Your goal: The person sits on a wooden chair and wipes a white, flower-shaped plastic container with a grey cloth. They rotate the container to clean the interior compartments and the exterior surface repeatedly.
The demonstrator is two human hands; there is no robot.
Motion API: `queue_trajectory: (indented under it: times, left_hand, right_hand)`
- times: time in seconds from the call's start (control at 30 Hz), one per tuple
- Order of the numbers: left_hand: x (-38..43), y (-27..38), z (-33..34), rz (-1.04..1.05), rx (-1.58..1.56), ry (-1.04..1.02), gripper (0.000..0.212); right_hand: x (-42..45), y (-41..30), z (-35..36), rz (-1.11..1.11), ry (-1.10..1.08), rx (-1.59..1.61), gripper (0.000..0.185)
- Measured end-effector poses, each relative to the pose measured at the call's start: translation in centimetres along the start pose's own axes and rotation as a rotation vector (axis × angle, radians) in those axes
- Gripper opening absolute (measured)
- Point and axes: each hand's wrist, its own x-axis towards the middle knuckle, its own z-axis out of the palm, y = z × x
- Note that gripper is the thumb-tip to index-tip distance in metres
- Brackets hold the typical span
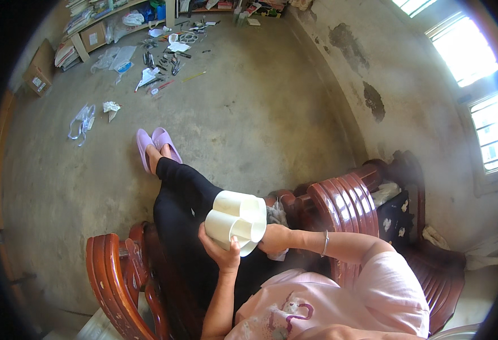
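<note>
My left hand (223,250) grips a cream, lobed, flower-shaped holder (227,216) from below and the left, thumb on its near rim. It is tilted over my lap, with its hollow compartments facing right. My right hand (275,240) is closed close against the holder's right side, and its fingertips are hidden. A crumpled pale cloth or tissue (280,255) pokes out below that hand, and similar greyish-white material shows above it. A bracelet (325,243) circles my right wrist.
I sit in a glossy wooden chair with curved armrests (104,276). Pens and papers (164,63) lie scattered on the concrete floor ahead. Clear plastic (83,123) and crumpled paper (111,109) lie nearer. A loaded shelf (123,32) and cardboard box (40,70) stand at the far left.
</note>
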Motion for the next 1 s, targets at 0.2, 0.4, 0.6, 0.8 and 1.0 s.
queue_trajectory:
  times: [0.2,0.4,0.6,0.8,1.0]
  left_hand:
    - [-0.4,-0.3,-0.2,0.039,-0.017,-0.023,0.085]
    - [-0.1,-0.6,-0.3,0.041,-0.093,0.04,0.085]
    - [-0.6,-0.7,-0.2,0.014,-0.054,0.013,0.085]
    - [-0.6,-1.1,-0.2,-0.021,-0.061,0.017,0.085]
    - [-0.9,-1.3,-0.6,-0.006,-0.067,0.027,0.083]
  right_hand:
    - [0.3,0.3,0.5,-0.025,0.01,0.616,0.041]
    - [-1.5,-4.8,-5.3,0.469,-0.317,1.367,0.042]
    - [0.0,-1.8,-2.0,0.113,-0.14,0.763,0.045]
    - [0.0,-0.9,-2.1,0.018,0.023,0.126,0.03]
    - [-0.7,-3.8,-4.2,0.229,-0.095,-0.22,0.026]
